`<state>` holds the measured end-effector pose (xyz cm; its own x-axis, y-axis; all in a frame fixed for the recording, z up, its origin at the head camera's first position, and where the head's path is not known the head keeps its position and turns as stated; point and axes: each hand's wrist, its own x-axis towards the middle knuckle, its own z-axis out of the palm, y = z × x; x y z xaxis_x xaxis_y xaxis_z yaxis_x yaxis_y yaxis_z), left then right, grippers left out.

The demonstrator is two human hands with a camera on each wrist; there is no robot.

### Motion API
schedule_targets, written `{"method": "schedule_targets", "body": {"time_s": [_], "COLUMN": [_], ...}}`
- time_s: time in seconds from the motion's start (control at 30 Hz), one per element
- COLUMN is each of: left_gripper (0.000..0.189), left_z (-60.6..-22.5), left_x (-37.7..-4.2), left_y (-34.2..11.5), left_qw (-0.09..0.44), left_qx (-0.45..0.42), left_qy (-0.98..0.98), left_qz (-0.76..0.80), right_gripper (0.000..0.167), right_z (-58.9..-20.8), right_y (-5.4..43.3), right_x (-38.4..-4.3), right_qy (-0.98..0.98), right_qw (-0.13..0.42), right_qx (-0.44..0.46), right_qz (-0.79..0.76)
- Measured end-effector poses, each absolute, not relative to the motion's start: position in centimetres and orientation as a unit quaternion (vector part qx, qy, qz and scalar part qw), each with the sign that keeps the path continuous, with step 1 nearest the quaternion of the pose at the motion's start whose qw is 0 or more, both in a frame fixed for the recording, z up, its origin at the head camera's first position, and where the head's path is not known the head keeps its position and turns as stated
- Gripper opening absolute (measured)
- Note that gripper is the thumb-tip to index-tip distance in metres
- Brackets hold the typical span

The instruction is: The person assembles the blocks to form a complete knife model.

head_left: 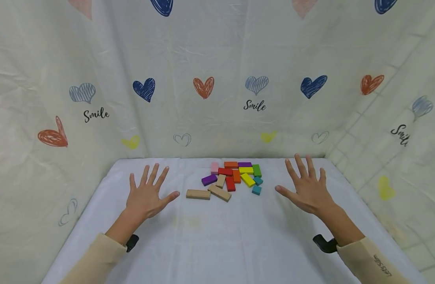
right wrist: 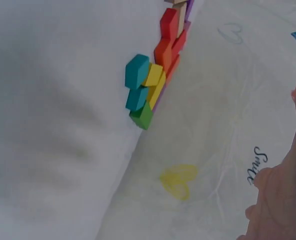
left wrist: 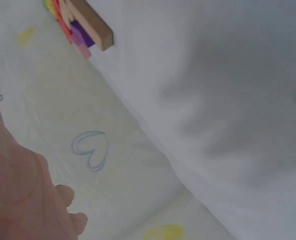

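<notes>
Both hands hover over the white table with fingers spread and nothing held. My left hand (head_left: pixel 145 198) is left of a cluster of coloured wooden blocks, its thumb nearest a plain wooden block (head_left: pixel 198 194). To the right of the cluster, my right hand (head_left: pixel 311 192) points its thumb toward a teal block (head_left: pixel 256 190). A second plain block (head_left: pixel 219 193) lies at a slant beside the first. Behind these are red (head_left: pixel 230 184), orange (head_left: pixel 231 165), yellow (head_left: pixel 248 180), purple (head_left: pixel 209 180), pink (head_left: pixel 214 168) and green (head_left: pixel 257 170) blocks. In both wrist views, only part of each hand shows.
The blocks lie near the back edge of the table (head_left: pixel 217 244), which has a white cover. A curtain (head_left: pixel 217 51) printed with hearts and "Smile" hangs behind and along both sides. Dark straps (head_left: pixel 325 243) show at the wrists, below beige sleeves.
</notes>
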<state>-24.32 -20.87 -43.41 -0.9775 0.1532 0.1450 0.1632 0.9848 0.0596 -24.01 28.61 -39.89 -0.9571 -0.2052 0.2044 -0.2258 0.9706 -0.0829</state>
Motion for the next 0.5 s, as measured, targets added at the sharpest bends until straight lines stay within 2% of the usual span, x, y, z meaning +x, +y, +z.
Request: {"method": "schedule_targets", "body": {"time_s": [0.3, 0.5], "left_gripper": [0.101, 0.102], "left_z": [-46.3, -47.8], "left_x": [-22.4, -21.7], "left_y": [-18.9, -17.4], "left_qw": [0.076, 0.061], "left_qx": [-0.083, -0.082], "left_qy": [-0.993, -0.993], "left_qz": [-0.047, -0.061], "right_gripper": [0.102, 0.101], "right_z": [-43.1, -45.3], "right_y": [25.9, 23.8], "right_x": [-21.9, -21.5], "right_qy": [-0.987, -0.987], "right_qw": [0.094, 0.083], "right_qx": [0.11, 0.104], "right_qz": [0.07, 0.086]}}
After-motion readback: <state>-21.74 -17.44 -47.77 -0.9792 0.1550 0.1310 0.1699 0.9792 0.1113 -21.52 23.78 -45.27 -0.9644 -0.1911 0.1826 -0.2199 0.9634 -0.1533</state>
